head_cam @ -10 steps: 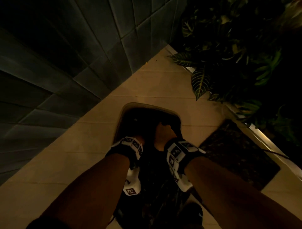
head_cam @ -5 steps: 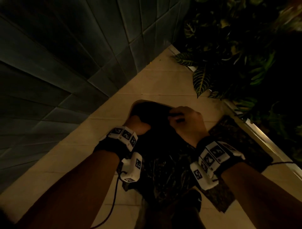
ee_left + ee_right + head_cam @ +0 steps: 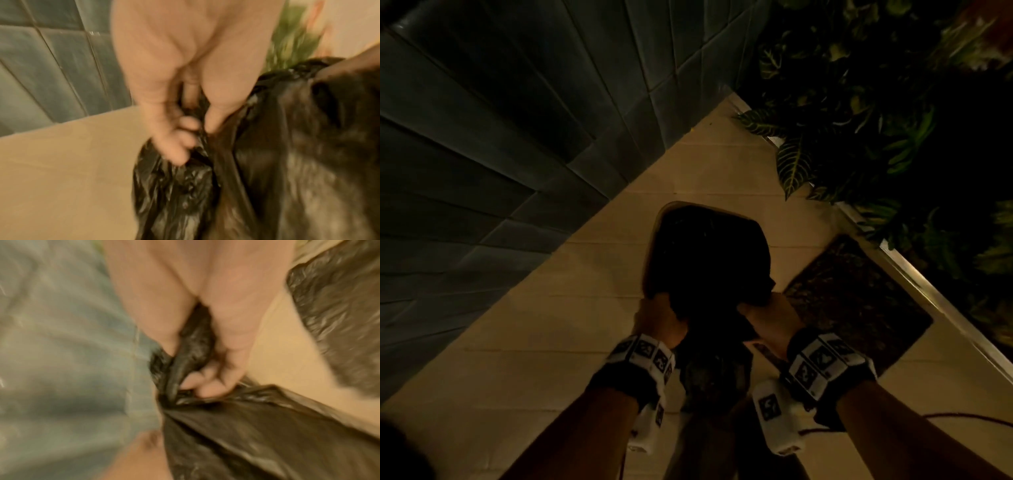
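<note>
A black plastic bin bag [image 3: 709, 260] fills the mouth of a pale bin [image 3: 652, 246] on the tiled floor. My left hand [image 3: 659, 320] grips a bunched fold of the bag's near left edge; in the left wrist view my left hand [image 3: 180, 129] has its fingers curled round crinkled black plastic [image 3: 176, 186]. My right hand [image 3: 767, 317] grips the near right edge of the bag. In the blurred right wrist view my right hand [image 3: 197, 378] holds a twisted fold of the bag [image 3: 236, 431]. The bin's inside is hidden by the dark plastic.
A grey tiled wall [image 3: 500, 154] runs along the left. Leafy plants [image 3: 876, 102] stand behind a metal strip [image 3: 914, 274] at the right. Another dark, glossy plastic sheet [image 3: 856, 301] lies on the beige floor [image 3: 534, 342] right of the bin.
Both hands have pulled back from the far part of the bag's mouth to its near edge, the right one swinging in from the right. The bag now spreads wider across the bin.
</note>
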`<state>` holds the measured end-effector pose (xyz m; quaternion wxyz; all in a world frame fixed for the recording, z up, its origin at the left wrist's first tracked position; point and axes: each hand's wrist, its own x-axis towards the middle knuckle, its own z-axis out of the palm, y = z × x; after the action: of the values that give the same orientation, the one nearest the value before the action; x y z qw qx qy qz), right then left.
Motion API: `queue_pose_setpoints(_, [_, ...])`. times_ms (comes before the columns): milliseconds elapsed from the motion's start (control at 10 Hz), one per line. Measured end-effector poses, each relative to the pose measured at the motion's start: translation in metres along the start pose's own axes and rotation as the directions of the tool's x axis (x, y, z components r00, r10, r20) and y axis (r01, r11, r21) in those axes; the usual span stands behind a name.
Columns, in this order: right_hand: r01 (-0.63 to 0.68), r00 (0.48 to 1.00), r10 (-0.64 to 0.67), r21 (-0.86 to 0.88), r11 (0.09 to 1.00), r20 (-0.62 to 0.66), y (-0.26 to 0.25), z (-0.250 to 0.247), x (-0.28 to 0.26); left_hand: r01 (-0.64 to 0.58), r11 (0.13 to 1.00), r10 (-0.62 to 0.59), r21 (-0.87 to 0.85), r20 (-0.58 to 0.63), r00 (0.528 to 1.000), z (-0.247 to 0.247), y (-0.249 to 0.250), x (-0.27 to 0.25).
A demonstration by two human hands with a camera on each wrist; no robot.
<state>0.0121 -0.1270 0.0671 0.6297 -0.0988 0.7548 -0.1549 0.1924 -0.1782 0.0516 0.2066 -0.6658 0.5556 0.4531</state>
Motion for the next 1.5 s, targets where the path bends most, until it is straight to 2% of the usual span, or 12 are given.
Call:
queue_pose_setpoints(100, [-0.014, 0.997, -0.020, 0.411, 0.912, 0.079, -0.020, -0.004, -0.010, -0.060, 0.985, 0.059, -0.160, -0.013, 0.998, -0.017, -0.002, 0.006])
queue_pose_setpoints(200, [0.052, 0.994, 0.011, 0.562, 0.825, -0.108, -0.040, -0.013, -0.008, 0.028, 0.806, 0.020, -0.591, 0.075, 0.997, -0.054, 0.009, -0.002])
queue_pose_setpoints(400, [0.324, 0.879, -0.096, 0.436, 0.839, -0.467, -0.075, -0.009, 0.012, -0.200, 0.420, -0.080, -0.885, -0.256, 0.963, -0.101, -0.015, 0.013])
queue_pose_setpoints(600, [0.416, 0.867, -0.443, -0.158, 0.896, -0.230, -0.058, 0.025, 0.044, -0.246, 0.861, -0.057, -0.445, -0.566, 0.823, -0.066, -0.025, 0.043])
queue_pose_setpoints(700, [0.263, 0.835, -0.470, -0.543, 0.797, -0.285, -0.049, 0.012, 0.060, 0.023, 0.946, -0.210, -0.324, -0.557, 0.804, -0.066, -0.031, 0.058])
queue_pose_setpoints(900, [0.177, 0.790, -0.431, -0.510, 0.842, -0.437, -0.044, -0.026, 0.052, 0.106, 0.941, -0.282, -0.323, -0.567, 0.774, -0.076, -0.069, 0.063])
queue_pose_setpoints(1000, [0.044, 0.861, -0.312, -0.551, 0.834, -0.403, -0.042, -0.053, 0.045, 0.056, 0.960, -0.195, -0.273, -0.514, 0.836, -0.082, -0.079, 0.059])
queue_pose_setpoints(1100, [-0.046, 0.971, -0.118, -0.650, 0.759, -0.207, -0.033, -0.074, 0.044, 0.165, 0.968, -0.203, -0.192, -0.198, 0.959, -0.091, -0.083, 0.054])
queue_pose_setpoints(1200, [-0.043, 0.977, -0.080, -0.550, 0.834, -0.198, -0.029, -0.096, 0.036, 0.212, 0.977, -0.209, 0.040, -0.058, 0.976, -0.105, -0.095, 0.050])
queue_pose_setpoints(1300, [0.254, 0.925, -0.303, -0.219, 0.942, -0.231, -0.045, -0.116, 0.019, -0.019, 0.995, -0.004, -0.101, -0.223, 0.975, -0.131, -0.060, 0.030])
queue_pose_setpoints(1400, [0.589, 0.755, -0.609, -0.159, 0.793, -0.243, -0.074, -0.102, 0.000, -0.327, 0.894, 0.251, -0.306, -0.262, 0.932, -0.140, -0.005, 0.031])
queue_pose_setpoints(1500, [0.502, 0.714, -0.701, -0.693, 0.517, -0.007, -0.094, -0.063, 0.004, -0.474, 0.881, 0.464, 0.001, -0.207, 0.861, -0.122, 0.036, 0.056])
